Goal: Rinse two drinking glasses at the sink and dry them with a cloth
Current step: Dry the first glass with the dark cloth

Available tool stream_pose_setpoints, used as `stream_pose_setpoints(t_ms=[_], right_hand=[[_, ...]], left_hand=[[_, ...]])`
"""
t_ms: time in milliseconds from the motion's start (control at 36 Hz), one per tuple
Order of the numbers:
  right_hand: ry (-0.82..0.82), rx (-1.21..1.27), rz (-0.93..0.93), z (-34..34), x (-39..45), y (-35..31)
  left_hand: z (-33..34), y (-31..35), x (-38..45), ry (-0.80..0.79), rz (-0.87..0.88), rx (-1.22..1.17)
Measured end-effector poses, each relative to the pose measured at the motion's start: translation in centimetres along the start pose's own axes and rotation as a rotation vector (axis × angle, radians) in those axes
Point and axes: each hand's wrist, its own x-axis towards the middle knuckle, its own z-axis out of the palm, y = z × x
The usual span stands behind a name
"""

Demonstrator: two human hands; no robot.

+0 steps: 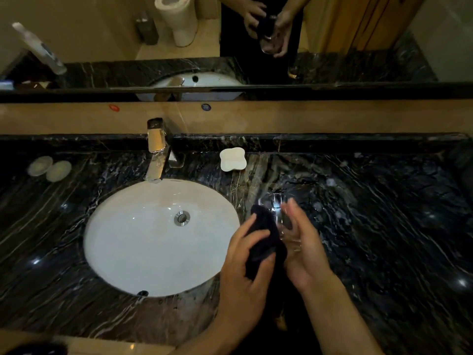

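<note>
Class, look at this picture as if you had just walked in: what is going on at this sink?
A person stands at a bathroom counter drying a clear glass. The left hand grips a dark cloth and presses it against the glass, while the right hand holds the glass from the other side, over the counter just right of the sink. No water is visibly running from the tap. A white soap dish sits behind. A second glass is not clearly visible.
</note>
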Motion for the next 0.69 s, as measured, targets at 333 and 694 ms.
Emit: stream_pose_setpoints(t_ms=[333, 694], right_hand=[[-0.044, -0.148, 0.081, 0.5, -0.4, 0.6], [0.044, -0.022, -0.018, 1.0, -0.1, 0.1]], left_hand=[[-0.9, 1.9, 6.5, 0.115, -0.334, -0.192], [-0.6, 1.2, 1.2, 0.026, -0.099, 0.031]])
